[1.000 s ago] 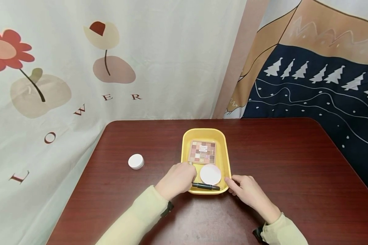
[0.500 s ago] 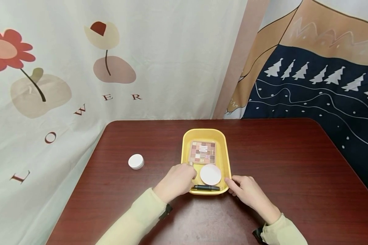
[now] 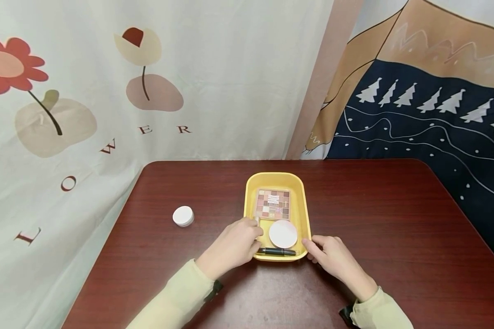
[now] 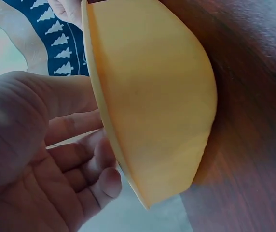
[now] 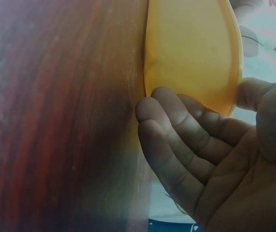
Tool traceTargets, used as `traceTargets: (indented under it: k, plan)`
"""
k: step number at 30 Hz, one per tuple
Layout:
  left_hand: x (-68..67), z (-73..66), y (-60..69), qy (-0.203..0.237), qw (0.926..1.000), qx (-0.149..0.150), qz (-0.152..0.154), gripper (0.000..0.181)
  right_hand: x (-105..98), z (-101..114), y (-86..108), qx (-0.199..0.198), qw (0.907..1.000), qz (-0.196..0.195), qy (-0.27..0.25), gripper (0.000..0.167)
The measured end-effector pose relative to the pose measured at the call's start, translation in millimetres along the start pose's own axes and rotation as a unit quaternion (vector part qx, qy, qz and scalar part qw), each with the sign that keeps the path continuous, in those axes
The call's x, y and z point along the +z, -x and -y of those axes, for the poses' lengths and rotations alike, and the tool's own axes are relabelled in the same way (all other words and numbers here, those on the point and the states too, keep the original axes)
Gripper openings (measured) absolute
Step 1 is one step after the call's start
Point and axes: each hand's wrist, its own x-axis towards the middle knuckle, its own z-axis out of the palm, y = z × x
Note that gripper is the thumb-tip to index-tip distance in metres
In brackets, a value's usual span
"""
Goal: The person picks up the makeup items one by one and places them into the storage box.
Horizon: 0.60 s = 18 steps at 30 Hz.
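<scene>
A yellow tray [image 3: 304, 205] stands on the table with an eyeshadow palette [image 3: 273, 204], a round white disc-shaped case [image 3: 283, 234] and a dark pen-like tube [image 3: 277, 252] in it. My left hand [image 3: 235, 243] reaches over the tray's left rim, its fingertips inside, near the dark tube's left end. In the left wrist view those fingers bend loosely, the tips partly hidden behind the rim. By the index finger shows the end of a small pale item [image 3: 256, 221], mostly covered. My right hand [image 3: 330, 254] holds the front right corner, thumb over the rim, fingers against the outer wall.
A small round white jar [image 3: 183, 216] stands on the dark red wooden table [image 3: 378, 205] to the tray's left. Printed curtains [image 3: 230, 91] hang behind the table's back edge.
The dark tube's left end has dropped, and it now lies level along the tray's front. My left hand has drawn back slightly left, fingers loosening. The right hand keeps its place.
</scene>
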Motion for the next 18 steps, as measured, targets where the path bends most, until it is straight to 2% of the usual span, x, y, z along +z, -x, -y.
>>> traceTargets:
  k: [10, 18]
  plan:
    - [1.2, 4.8, 11.1, -0.005, 0.9967, 0.044, -0.068, 0.012, -0.1, -0.4, 0.1, 0.003, 1.0000, 0.006, -0.001, 0.037]
    - [1.3, 10.1, 19.7, 0.018, 0.9939, 0.047, -0.098, 0.011, 0.3, -1.3, 0.4, 0.003, 1.0000, 0.008, 0.002, 0.036]
